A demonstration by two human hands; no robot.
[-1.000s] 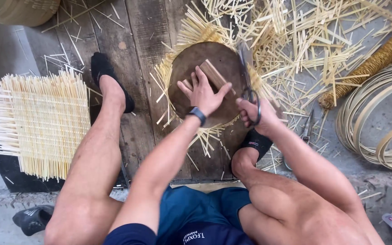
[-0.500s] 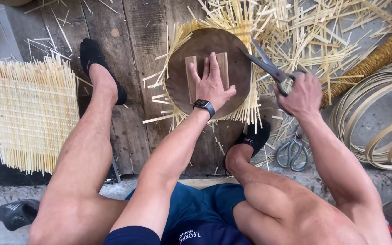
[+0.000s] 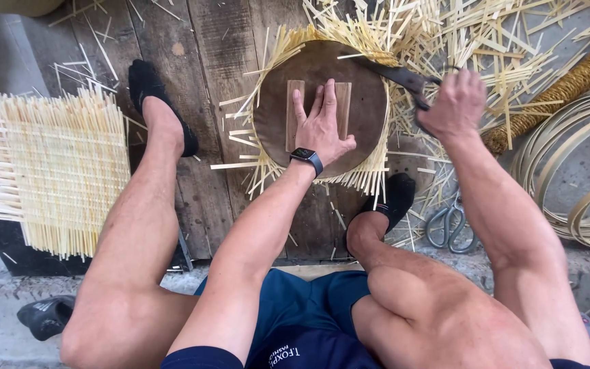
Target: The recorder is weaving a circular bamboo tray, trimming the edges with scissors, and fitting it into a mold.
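Currently: left hand (image 3: pixel 322 130) flat, fingers spread on round form (image 3: pixel 319 102); right hand (image 3: pixel 453 102) clamped on shears (image 3: pixel 394 72); risk: blades straying toward fingertips.

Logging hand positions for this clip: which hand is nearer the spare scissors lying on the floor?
Right. The right hand grips dark shears at the round board's edge, above the spare scissors. The left hand presses on the board's middle, farther off.

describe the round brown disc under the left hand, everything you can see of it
The round disc is dark brown and looks like worn wood or hardboard. It lies flat on pale woven strips whose ends fan out past its rim, over dark floor planks. A small pale wooden block sits at its middle, pressed down by the left hand. Dark shears in the right hand reach its upper right edge.
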